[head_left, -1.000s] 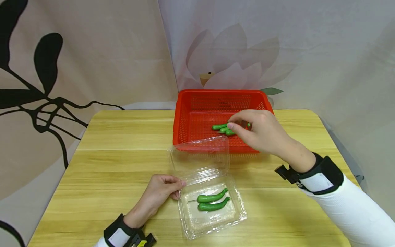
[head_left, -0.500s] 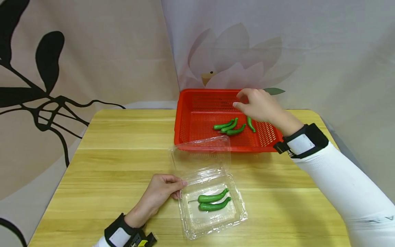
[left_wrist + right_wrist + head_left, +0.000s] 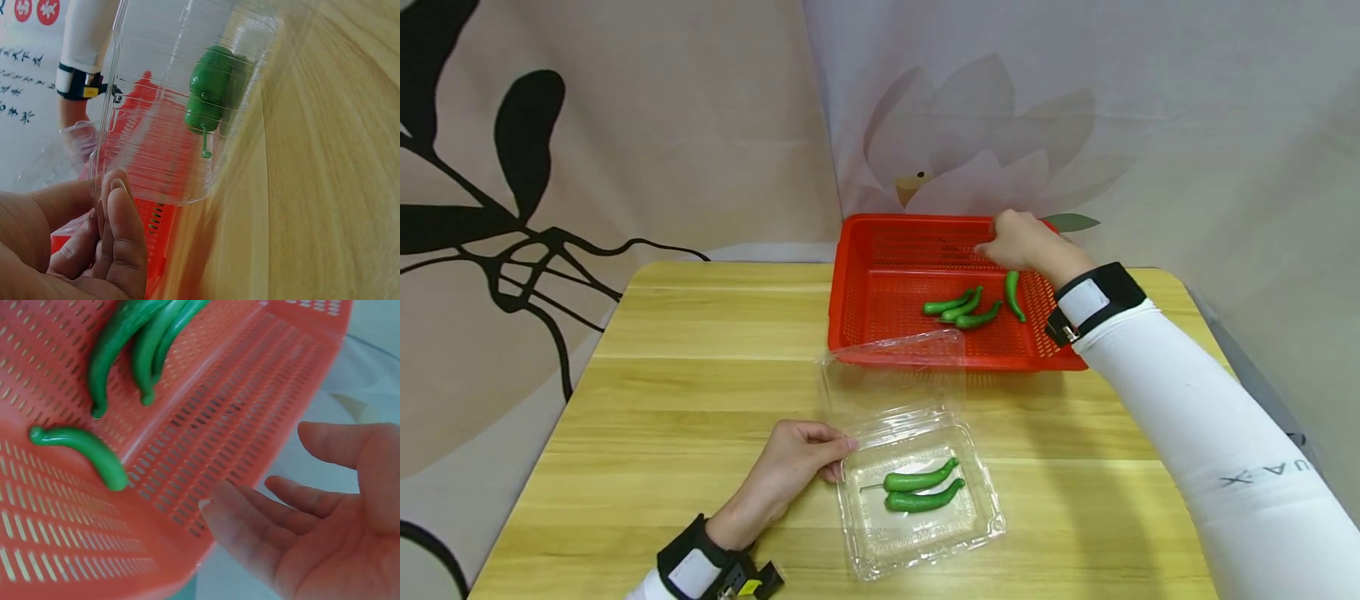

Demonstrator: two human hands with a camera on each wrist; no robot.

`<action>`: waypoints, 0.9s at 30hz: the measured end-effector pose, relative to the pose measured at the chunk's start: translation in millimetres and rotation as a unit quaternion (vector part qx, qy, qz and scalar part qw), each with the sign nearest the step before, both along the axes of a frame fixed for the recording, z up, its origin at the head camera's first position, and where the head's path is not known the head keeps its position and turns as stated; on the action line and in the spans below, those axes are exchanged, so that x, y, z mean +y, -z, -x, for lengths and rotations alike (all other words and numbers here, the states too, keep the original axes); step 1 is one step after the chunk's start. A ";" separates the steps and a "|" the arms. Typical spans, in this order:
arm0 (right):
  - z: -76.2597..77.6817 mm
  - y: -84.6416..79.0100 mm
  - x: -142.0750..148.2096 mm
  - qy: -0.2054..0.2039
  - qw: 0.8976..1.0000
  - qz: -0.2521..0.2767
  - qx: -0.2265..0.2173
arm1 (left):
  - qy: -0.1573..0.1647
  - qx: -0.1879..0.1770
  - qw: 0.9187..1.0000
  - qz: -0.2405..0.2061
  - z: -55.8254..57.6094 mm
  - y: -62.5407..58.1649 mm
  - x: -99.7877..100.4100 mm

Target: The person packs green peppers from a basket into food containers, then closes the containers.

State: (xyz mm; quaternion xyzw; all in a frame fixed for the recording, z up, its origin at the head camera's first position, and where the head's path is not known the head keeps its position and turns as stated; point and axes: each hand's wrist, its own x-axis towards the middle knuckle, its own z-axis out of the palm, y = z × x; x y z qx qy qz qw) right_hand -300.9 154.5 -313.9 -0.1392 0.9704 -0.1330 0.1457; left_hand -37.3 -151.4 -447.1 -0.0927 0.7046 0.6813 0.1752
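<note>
My left hand (image 3: 801,458) pinches the left edge of a hinged clear plastic box (image 3: 880,537) between thumb and fingers. The box lies open on the table, its lid (image 3: 887,387) tilted back toward the basket. Two green chili peppers (image 3: 917,502) lie side by side in its base. My right hand (image 3: 1026,242) is at the far right rim of a red plastic basket (image 3: 891,287). In the right wrist view this hand (image 3: 325,531) holds nothing, thumb apart from the fingers, and its fingertips overlap the basket wall. Three chili peppers (image 3: 958,312) lie together in the basket.
A lone chili pepper (image 3: 1012,296) lies near the basket's right wall. The box lid overlaps the basket's front edge. All stand on a wooden table (image 3: 700,350), with a printed cloth (image 3: 737,125) hanging behind its back edge.
My right hand has moved from above the peppers back to the basket's far right rim, uncovering the peppers. The left hand keeps its grip on the box.
</note>
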 end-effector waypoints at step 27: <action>17.5 53.4 13.9 0.067 0.993 -0.061 -0.077 | 0.003 0.003 1.000 0.000 0.4 -0.4 5.2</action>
